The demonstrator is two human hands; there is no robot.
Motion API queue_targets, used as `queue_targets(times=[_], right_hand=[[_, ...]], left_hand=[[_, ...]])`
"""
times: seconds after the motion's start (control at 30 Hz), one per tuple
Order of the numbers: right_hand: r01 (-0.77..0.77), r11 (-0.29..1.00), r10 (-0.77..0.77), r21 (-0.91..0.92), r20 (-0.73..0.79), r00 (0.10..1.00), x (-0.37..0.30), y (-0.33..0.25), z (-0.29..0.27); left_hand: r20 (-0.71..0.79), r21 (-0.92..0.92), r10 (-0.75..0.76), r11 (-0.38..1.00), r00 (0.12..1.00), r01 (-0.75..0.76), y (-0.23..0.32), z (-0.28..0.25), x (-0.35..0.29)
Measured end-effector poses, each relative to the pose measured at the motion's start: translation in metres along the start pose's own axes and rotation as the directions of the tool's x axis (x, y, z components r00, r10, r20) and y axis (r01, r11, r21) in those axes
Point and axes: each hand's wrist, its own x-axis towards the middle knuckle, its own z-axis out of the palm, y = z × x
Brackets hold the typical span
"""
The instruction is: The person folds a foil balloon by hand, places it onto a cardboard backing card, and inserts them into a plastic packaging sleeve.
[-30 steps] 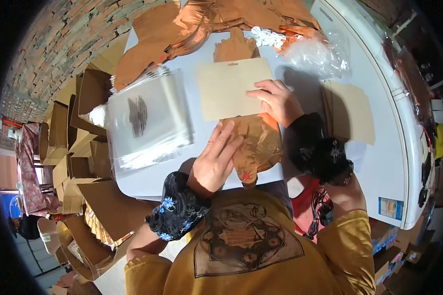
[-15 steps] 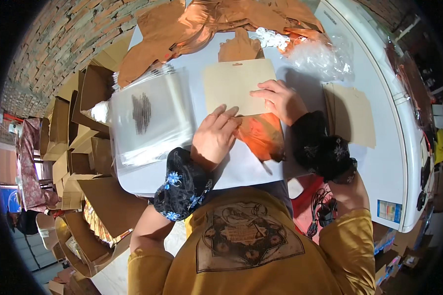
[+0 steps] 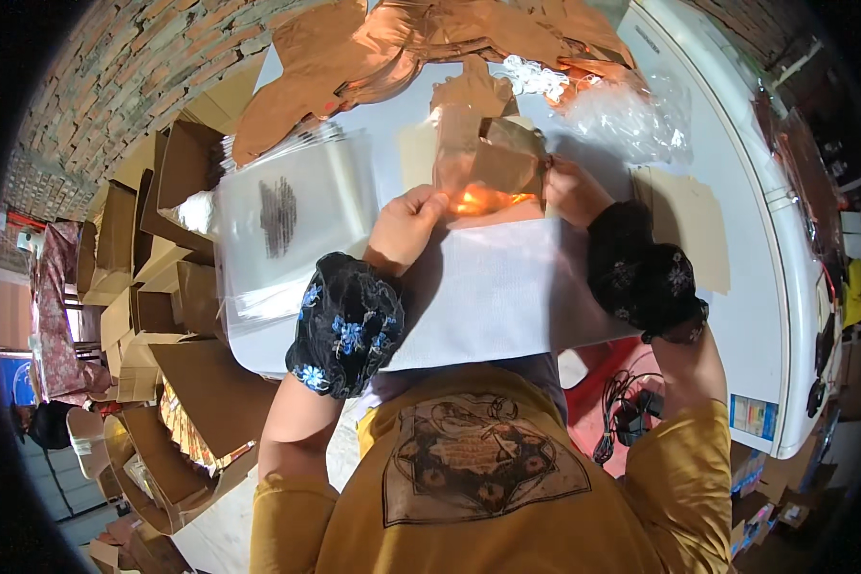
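Observation:
A shiny copper-orange foil balloon or sheet [image 3: 497, 165] lies folded over the cream card [image 3: 416, 153] in the middle of the white table. My left hand [image 3: 407, 225] pinches its near left corner between thumb and fingers. At its right edge, my right hand [image 3: 574, 191] grips the foil with bent fingers. Most of the card is hidden under the foil; its left part shows. Just to the left lies a stack of clear plastic bags [image 3: 297, 225], and further right rests a pile of cream cards [image 3: 684, 225].
A heap of copper foil pieces [image 3: 364, 53] covers the far side of the table [image 3: 488, 306]. White string [image 3: 526, 75] and crumpled clear plastic [image 3: 631, 120] lie at the back right. Open cardboard boxes [image 3: 210, 387] crowd the left; a white appliance [image 3: 784, 249] borders the right.
The foil that hung toward me below the card is now folded up over it. Both hands have shifted from pressing on the card to gripping the foil's sides.

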Motion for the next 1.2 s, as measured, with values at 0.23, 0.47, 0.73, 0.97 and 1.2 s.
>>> queue_targets(times=[0.23, 0.47, 0.73, 0.97, 1.2], right_hand=[[-0.025, 0.384, 0.235, 0.923, -0.071, 0.969, -0.01, 0.008, 0.005], [-0.133, 0.466, 0.252, 0.875, 0.012, 0.968, -0.02, -0.018, -0.029], [0.049, 0.514, 0.339, 0.857, -0.255, 0.906, -0.018, -0.025, -0.011], [0.064, 0.549, 0.34, 0.833, -0.293, 0.894, -0.015, -0.03, -0.012], [0.027, 0.53, 0.37, 0.848, -0.26, 0.892, -0.016, -0.029, -0.008]], left_hand=[[-0.055, 0.15, -0.081, 0.985, 0.995, 0.089, 0.016, 0.003, 0.013], [-0.14, 0.612, 0.02, 0.788, 0.99, 0.07, 0.028, 0.013, 0.017], [-0.092, 0.109, -0.109, 0.987, 0.99, 0.119, 0.036, 0.003, 0.008], [-0.1, 0.14, 0.126, 0.984, 0.987, -0.111, -0.003, 0.008, 0.006], [-0.195, 0.427, 0.156, 0.902, 0.968, -0.059, 0.015, 0.022, 0.003]])
